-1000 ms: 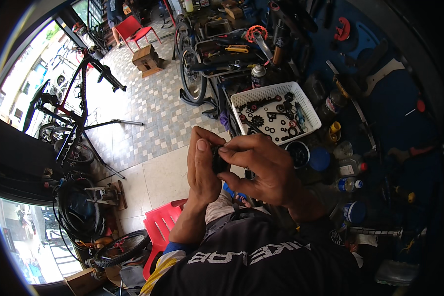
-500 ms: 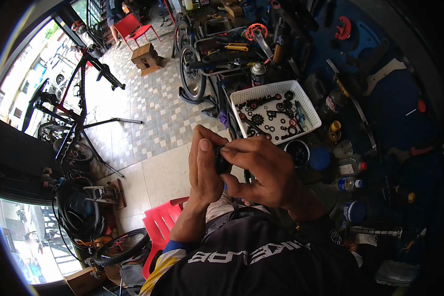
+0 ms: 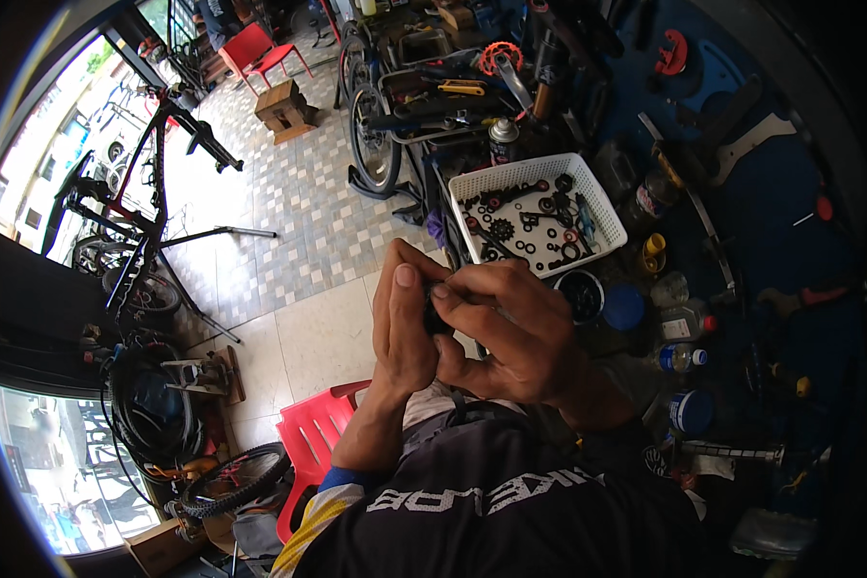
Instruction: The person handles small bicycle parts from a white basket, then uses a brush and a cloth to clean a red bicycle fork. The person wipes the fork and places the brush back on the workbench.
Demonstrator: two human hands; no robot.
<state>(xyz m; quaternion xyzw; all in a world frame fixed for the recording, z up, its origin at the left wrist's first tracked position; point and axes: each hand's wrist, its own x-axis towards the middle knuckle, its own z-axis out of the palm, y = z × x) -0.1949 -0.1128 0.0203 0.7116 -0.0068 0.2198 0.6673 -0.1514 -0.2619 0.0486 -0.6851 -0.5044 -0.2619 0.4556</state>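
Note:
In front of my torso, my left hand [image 3: 405,332] is closed around a small dark part [image 3: 434,313], its thumb upright along one side. My right hand [image 3: 511,332] meets it from the right, with bent fingertips and thumb pressed against the same part. Fingers cover most of the part, so its kind cannot be made out. Just beyond the right hand is a white perforated basket [image 3: 592,258] holding a small black sprocket [image 3: 502,228], crank arms and several loose rings. A round tub [image 3: 580,297] with dark contents stands beside the right hand.
A blue lid [image 3: 624,308], bottles and hand tools crowd the bench on the right. Beyond the basket is a spray can [image 3: 502,143]. A red plastic chair [image 3: 313,438] is by my left forearm. Farther left, a bicycle frame [image 3: 154,183] is held on a stand.
Both hands have shifted very slightly, and the right fingers have moved a little on the dark part. It stays held between both hands.

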